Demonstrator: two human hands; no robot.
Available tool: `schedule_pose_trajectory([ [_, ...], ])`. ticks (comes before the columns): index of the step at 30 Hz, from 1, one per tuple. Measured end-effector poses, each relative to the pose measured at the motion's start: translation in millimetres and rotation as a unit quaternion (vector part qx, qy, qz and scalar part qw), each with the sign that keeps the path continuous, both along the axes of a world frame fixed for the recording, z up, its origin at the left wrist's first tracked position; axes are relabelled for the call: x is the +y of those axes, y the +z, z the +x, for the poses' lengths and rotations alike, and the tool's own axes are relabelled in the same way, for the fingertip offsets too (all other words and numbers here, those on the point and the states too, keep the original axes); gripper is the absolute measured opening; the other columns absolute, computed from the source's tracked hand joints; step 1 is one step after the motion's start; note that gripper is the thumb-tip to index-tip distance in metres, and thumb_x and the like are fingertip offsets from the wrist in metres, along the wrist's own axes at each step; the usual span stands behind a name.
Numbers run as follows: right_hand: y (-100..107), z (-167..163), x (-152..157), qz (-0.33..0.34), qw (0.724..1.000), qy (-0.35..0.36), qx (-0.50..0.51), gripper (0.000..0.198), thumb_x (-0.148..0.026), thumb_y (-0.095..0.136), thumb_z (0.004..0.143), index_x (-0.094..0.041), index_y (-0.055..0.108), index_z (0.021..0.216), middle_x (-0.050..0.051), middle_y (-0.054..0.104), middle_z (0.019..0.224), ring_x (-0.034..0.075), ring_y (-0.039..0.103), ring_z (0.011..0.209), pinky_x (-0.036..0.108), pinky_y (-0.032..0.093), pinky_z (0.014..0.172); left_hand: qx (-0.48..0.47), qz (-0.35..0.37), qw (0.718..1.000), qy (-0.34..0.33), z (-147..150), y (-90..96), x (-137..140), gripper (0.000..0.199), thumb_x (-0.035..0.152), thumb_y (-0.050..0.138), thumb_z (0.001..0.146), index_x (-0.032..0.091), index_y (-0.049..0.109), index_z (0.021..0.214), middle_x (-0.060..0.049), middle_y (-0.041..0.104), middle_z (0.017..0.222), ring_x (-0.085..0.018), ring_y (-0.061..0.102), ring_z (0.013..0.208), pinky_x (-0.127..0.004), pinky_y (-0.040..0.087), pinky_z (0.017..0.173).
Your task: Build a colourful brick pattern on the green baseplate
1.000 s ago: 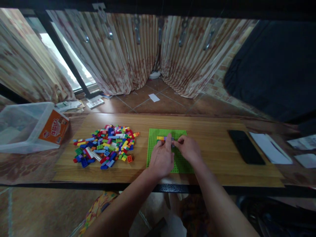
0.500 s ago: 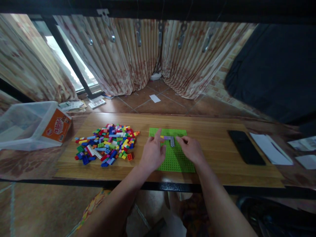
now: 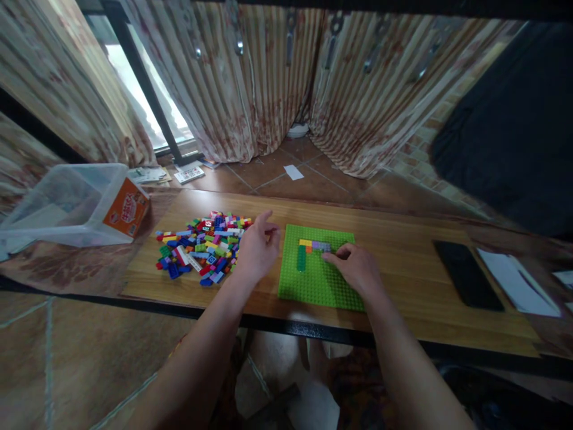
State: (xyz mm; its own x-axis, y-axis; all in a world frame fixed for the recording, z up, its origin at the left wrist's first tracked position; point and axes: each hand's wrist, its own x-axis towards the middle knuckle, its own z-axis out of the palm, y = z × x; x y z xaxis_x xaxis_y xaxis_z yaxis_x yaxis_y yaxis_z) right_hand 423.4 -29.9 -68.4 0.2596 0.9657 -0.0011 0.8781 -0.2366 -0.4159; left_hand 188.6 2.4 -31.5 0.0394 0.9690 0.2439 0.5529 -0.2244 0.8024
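Wooden table (image 3: 403, 251) before striped curtains (image 3: 268, 89), tiled floor beyond. Green baseplate (image 3: 320, 280) lies centre; right hand (image 3: 358, 272) rests on it, fingers curled, holding nothing visible. Left hand (image 3: 257, 248) open, empty, beside brick pile (image 3: 201, 245).

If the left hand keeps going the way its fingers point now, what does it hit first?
The left hand sits at the right edge of the loose brick pile, its fingers pointing up and away across the wooden table. That line looks free of bricks; only bare tabletop lies ahead, though height is unclear.
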Motion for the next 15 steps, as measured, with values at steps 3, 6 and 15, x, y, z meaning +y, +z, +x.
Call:
schedule_pose_trajectory([
  [3, -0.3, 0.1, 0.6, -0.006, 1.000, -0.003, -0.007, 0.038, -0.061, 0.066, 0.071, -0.022, 0.063, 0.071, 0.005, 0.066, 0.077, 0.020, 0.058, 0.069, 0.031, 0.035, 0.060, -0.013, -0.003, 1.000, 0.009, -3.1, 0.9, -1.2, 0.042, 0.018, 0.056, 0.085, 0.015, 0.051, 0.126, -0.008, 0.074, 0.097, -0.020, 0.068, 0.089, -0.033, 0.052, 0.082],
  [6, -1.6, -0.3, 0.0, -0.005, 1.000, -0.002, -0.013, 0.039, -0.061, 0.066, 0.071, -0.022, 0.061, 0.070, 0.005, 0.065, 0.077, 0.020, 0.058, 0.069, 0.031, 0.035, 0.060, -0.042, -0.006, 0.999, 0.016, -10.4, 1.0, -0.4, 0.042, 0.018, 0.056, 0.085, 0.014, 0.051, 0.127, -0.009, 0.073, 0.099, -0.020, 0.068, 0.091, -0.034, 0.051, 0.085],
  [15, -8.5, 1.0, -0.1, 0.015, 1.000, 0.013, -0.022, 0.043, -0.064, 0.061, 0.073, -0.021, 0.063, 0.070, 0.006, 0.065, 0.078, 0.022, 0.058, 0.071, 0.033, 0.038, 0.063, -0.256, 0.011, 0.958, 0.125, -51.6, 14.3, 11.1, 0.023, 0.018, 0.064, 0.074, 0.017, 0.061, 0.097, -0.003, 0.071, 0.080, -0.015, 0.066, 0.077, -0.026, 0.049, 0.073],
])
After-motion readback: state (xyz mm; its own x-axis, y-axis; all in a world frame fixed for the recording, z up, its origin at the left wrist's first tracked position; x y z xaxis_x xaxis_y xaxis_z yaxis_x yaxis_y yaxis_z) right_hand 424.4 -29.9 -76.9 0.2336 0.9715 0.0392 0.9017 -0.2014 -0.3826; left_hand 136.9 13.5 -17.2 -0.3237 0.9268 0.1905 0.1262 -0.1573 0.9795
